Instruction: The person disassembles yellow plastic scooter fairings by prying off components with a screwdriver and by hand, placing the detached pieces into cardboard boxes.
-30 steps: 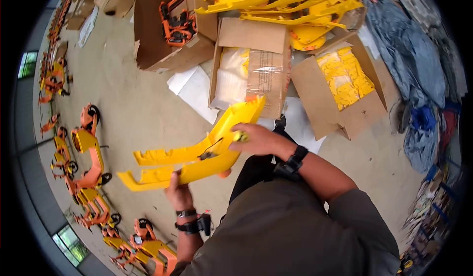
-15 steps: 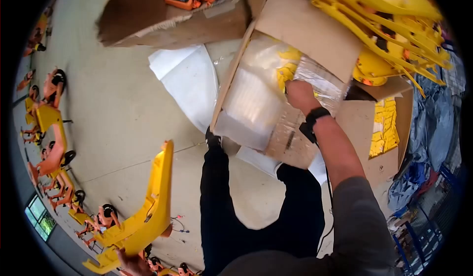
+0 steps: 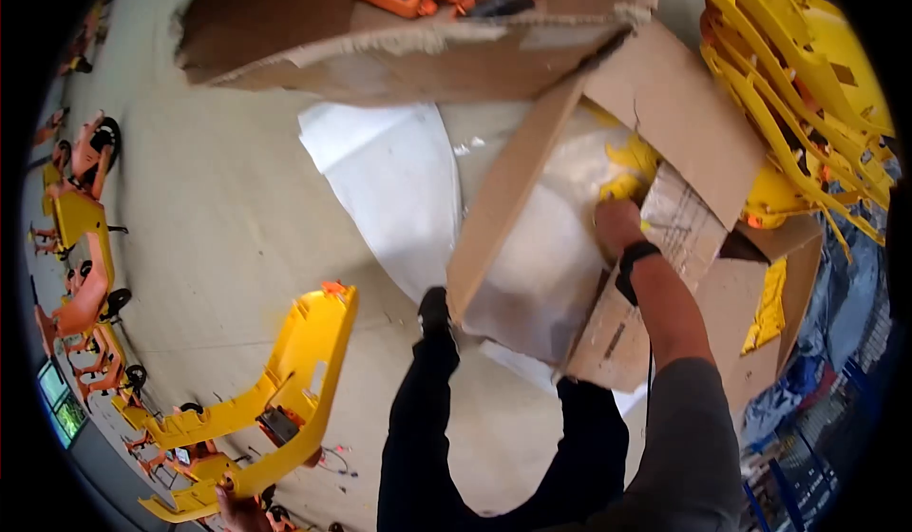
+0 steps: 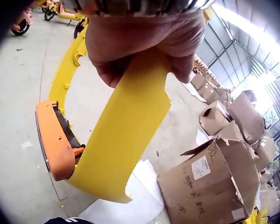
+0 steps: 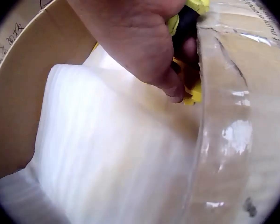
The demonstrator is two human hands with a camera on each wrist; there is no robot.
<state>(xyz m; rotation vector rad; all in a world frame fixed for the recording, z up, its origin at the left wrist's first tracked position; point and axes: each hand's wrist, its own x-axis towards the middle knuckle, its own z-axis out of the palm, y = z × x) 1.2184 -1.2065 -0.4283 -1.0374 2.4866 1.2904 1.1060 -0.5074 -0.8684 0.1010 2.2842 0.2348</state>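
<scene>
My left hand (image 3: 242, 513) grips a long, bent yellow plastic panel (image 4: 126, 126) by its narrow end, thumb and fingers on either side. An orange piece (image 4: 56, 140) is fitted at the panel's bend, and a dark block (image 3: 280, 425) shows inside it. My right hand (image 3: 617, 223) reaches down into an open cardboard box (image 3: 518, 195). A yellow-green and black handle (image 5: 186, 28) lies in its curled grasp. Its fingertips are at small yellow parts (image 3: 632, 157) beside white foam wrap (image 5: 93, 130); the far fingers are partly hidden.
Behind stands a larger torn box (image 3: 427, 57) with orange-and-black parts. Yellow panels (image 3: 798, 47) are stacked at the upper right, above another box holding yellow pieces (image 3: 769, 309). White sheets (image 3: 389, 171) lie on the floor. Orange-and-yellow scooters (image 3: 85, 218) line the left side.
My right hand has left the panel and gone into the box. My left hand has carried the panel down to the left and turned its inside into view.
</scene>
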